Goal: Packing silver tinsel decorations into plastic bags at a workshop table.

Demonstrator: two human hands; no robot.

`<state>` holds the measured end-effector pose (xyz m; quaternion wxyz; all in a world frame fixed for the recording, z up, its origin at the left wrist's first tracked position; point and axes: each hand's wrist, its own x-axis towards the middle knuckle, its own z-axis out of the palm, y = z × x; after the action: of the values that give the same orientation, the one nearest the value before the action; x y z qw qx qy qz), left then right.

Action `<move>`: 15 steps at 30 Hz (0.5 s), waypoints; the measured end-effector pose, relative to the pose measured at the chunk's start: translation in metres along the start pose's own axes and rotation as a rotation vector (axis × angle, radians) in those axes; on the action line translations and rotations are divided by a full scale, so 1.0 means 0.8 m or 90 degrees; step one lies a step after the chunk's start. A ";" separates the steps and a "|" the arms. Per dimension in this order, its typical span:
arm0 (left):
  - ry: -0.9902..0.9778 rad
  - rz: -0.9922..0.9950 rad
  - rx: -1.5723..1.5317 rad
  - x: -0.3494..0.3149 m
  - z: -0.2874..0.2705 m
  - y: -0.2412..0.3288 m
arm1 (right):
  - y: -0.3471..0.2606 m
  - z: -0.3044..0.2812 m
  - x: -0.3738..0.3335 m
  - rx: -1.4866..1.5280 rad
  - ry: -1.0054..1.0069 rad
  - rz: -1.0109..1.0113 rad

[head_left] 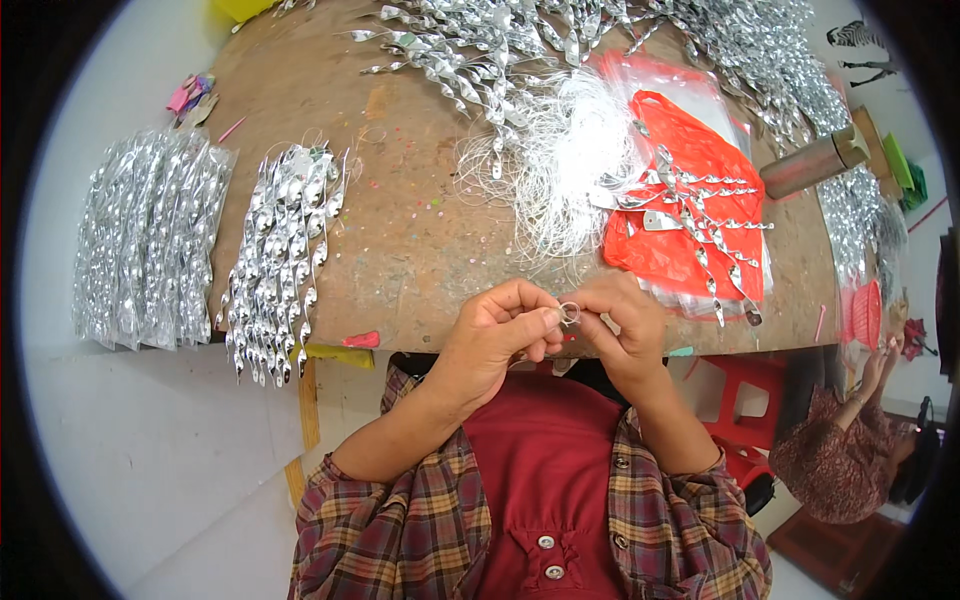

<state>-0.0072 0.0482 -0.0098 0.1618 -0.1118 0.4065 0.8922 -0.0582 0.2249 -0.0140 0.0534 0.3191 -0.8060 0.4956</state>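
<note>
Close together at the table's near edge, my left hand (pixel 492 338) and my right hand (pixel 625 332) pinch a small loop of thin whitish line (pixel 571 306) between their fingertips. The loop stands up between the two thumbs; its ends are hidden in the fingers. Just beyond my hands lies a tangled heap of shiny white line (pixel 570 165). To its right, several twisted silver spiral strips (pixel 700 215) lie across a red plastic bag (pixel 665 265).
A bundle of silver spirals (pixel 285 240) hangs over the near left edge, beside bagged spirals (pixel 150 240). More spirals (pixel 490 50) cover the far side. A metal flask (pixel 812 165) lies at right. A small red-handled tool (pixel 361 340) sits at the front edge. Another person (pixel 845 450) is at right.
</note>
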 end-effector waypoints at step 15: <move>0.017 0.064 0.137 -0.001 0.001 -0.005 | -0.005 -0.006 -0.001 0.110 -0.027 0.067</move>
<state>-0.0051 0.0509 -0.0118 0.1223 -0.0854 0.5071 0.8489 -0.0565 0.2278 -0.0091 -0.0175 0.2904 -0.7768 0.5586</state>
